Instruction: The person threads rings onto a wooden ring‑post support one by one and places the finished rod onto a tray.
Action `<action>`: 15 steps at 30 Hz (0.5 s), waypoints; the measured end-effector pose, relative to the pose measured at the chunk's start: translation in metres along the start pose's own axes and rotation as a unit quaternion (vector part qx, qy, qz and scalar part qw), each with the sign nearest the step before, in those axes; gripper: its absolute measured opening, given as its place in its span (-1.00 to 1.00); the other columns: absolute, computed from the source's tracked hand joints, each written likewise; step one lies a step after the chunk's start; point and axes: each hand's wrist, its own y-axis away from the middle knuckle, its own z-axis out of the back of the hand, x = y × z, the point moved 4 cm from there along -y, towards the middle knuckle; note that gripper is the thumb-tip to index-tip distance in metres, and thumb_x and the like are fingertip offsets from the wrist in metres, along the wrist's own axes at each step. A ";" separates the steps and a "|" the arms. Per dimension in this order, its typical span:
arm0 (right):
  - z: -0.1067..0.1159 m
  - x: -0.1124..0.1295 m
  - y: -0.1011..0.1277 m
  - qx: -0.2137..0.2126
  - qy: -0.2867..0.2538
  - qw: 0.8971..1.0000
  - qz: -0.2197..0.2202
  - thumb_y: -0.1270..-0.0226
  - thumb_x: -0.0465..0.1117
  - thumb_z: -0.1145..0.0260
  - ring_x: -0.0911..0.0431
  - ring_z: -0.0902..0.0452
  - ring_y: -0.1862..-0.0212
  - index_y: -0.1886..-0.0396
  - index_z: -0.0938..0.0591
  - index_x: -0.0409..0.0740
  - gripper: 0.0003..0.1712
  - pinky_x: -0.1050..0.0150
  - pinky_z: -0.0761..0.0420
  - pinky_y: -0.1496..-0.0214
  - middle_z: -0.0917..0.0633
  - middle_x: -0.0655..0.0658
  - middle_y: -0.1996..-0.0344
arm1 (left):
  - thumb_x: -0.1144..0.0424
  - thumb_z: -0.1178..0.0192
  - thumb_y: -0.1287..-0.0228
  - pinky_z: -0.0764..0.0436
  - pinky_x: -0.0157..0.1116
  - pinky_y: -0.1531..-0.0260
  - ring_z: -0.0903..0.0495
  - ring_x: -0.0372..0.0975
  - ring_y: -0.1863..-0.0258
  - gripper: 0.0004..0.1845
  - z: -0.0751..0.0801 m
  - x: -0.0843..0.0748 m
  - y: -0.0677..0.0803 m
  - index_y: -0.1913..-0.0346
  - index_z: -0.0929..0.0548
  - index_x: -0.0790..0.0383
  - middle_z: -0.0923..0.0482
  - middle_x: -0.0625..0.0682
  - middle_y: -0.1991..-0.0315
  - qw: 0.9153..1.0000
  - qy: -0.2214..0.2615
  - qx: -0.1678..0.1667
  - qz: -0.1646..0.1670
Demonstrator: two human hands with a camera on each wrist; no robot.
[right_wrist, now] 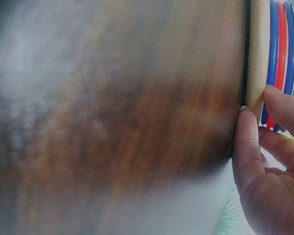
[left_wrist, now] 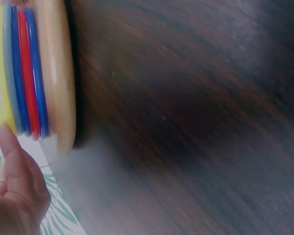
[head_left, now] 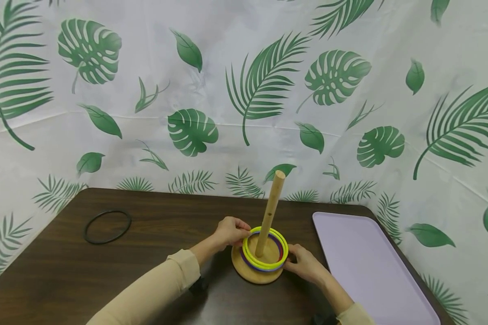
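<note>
A round wooden base [head_left: 249,275] with an upright wooden peg [head_left: 270,207] stands on the table. Rings lie stacked around the peg: a blue ring [left_wrist: 36,73] lowest, then a red ring [left_wrist: 27,73], another blue, a pale grey-blue one and yellow [head_left: 285,243] on top. From the left side my left hand [head_left: 230,232] pinches the yellow edge between thumb and fingertips. My right hand [head_left: 305,264] is at the right side of the stack. Its fingers [right_wrist: 247,132] grip the base's rim, with one fingertip against the lower rings.
A thin black ring [head_left: 90,240] lies on the dark wooden table [head_left: 158,212] at the far left. Along the right side is a pale purple tray [head_left: 362,262]. Behind the table hangs a white curtain [head_left: 146,45] printed with green leaves.
</note>
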 end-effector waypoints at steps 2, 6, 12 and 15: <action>0.000 0.000 0.000 0.001 -0.002 1.000 -0.001 -0.05 -0.28 -0.37 0.23 -0.35 0.34 0.29 -0.61 -0.17 -0.81 0.39 -0.39 0.31 -0.49 0.00 0.43 | 0.38 -0.28 -0.16 -0.68 -0.35 0.51 -0.57 -0.34 0.60 -0.86 0.000 0.002 0.000 0.24 -0.69 0.39 -0.63 0.04 0.43 1.000 0.002 0.001 -0.002; -0.001 -0.001 0.000 0.007 -0.012 1.000 -0.005 -0.05 -0.28 -0.38 0.22 -0.36 0.32 0.28 -0.61 -0.18 -0.80 0.38 -0.40 0.31 -0.49 0.00 0.42 | 0.37 -0.27 -0.17 -0.67 -0.35 0.51 -0.58 -0.32 0.60 -0.85 0.003 0.003 0.000 0.22 -0.69 0.38 -0.65 0.04 0.42 1.000 0.009 0.007 -0.006; -0.001 0.000 0.000 0.015 -0.021 1.000 -0.002 -0.08 -0.28 -0.37 0.22 -0.38 0.28 0.24 -0.62 -0.21 -0.78 0.38 -0.44 0.28 -0.52 0.01 0.41 | 0.40 -0.24 -0.17 -0.70 -0.26 0.41 -0.66 -0.14 0.40 -0.83 0.014 0.004 0.005 0.18 -0.67 0.39 -0.65 0.09 0.34 0.999 0.033 0.012 -0.009; -0.001 0.001 0.000 0.017 -0.026 1.000 -0.003 -0.09 -0.28 -0.37 0.22 -0.38 0.27 0.22 -0.62 -0.21 -0.77 0.38 -0.45 0.27 -0.53 0.01 0.39 | 0.39 -0.24 -0.18 -0.70 -0.22 0.35 -0.65 -0.08 0.29 -0.80 0.025 0.005 0.009 0.14 -0.65 0.41 -0.63 0.13 0.28 0.999 0.035 0.007 -0.015</action>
